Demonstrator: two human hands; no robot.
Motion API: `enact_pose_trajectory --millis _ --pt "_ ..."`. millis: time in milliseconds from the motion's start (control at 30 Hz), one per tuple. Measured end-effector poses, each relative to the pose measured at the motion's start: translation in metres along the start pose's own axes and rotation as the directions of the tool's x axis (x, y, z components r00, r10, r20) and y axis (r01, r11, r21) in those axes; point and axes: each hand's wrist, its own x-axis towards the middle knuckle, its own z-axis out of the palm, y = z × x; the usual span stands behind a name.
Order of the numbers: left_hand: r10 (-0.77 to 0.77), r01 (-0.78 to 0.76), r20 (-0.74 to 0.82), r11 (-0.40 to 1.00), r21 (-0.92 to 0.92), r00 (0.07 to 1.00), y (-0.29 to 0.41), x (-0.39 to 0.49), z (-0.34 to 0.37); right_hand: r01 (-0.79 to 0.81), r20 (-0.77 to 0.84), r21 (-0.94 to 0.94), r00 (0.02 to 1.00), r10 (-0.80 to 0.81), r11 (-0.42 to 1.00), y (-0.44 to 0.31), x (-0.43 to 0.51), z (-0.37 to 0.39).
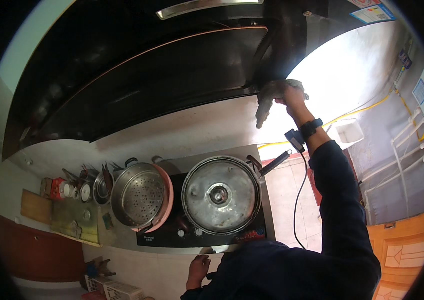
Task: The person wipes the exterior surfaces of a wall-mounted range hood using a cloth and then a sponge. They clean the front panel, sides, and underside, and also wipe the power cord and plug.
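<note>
My right hand (295, 98) is raised and gripping a grey cloth (270, 95) at the right lower corner of the black range hood (152, 75). One end of the cloth hangs down below the hood. My left hand (198, 267) is low, just before the counter's front edge, with its fingers curled in and nothing visible in it. Below the hood, a large lidded pan (200, 180) sits on the black glass cooktop (174, 240). To its left, a perforated metal steamer pot (140, 193) overlaps a pink basin (167, 204).
A dark pan handle (275, 163) sticks out past the cooktop's right side. Bowls, jars and utensils (102, 187) line the wall at left, beside a yellowish cutting board (75, 219). A black cable (297, 210) hangs from my right wrist device. A white crate (116, 288) stands on the floor.
</note>
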Motion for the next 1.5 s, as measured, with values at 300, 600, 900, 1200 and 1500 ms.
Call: enact_pose_trajectory --millis 300,600,900,1200,1500 --pt "0.19 -0.19 0.028 0.982 -0.02 0.981 0.027 0.023 -0.044 0.414 0.08 -0.216 0.91 -0.407 0.884 -0.125 -0.136 -0.037" --pt "0.551 -0.551 0.022 0.834 0.026 0.834 0.119 0.045 -0.12 0.505 0.413 -0.694 0.863 -0.29 0.513 0.052 -0.274 -0.168" --pt "0.667 -0.674 0.1 0.723 0.153 0.738 0.224 0.061 -0.147 -0.434 -0.089 -0.358 0.897 0.432 0.827 0.276 -0.498 -0.351" --pt "0.784 -0.727 -0.033 0.589 0.353 0.62 0.358 0.057 -0.098 -0.751 -0.491 -0.112 0.611 0.62 0.651 0.39 -0.664 -0.513" --pt "0.854 -0.795 -0.116 0.515 0.32 0.507 0.45 0.086 -0.063 -0.793 -0.573 0.021 0.49 0.657 0.609 0.359 -0.702 -0.54"
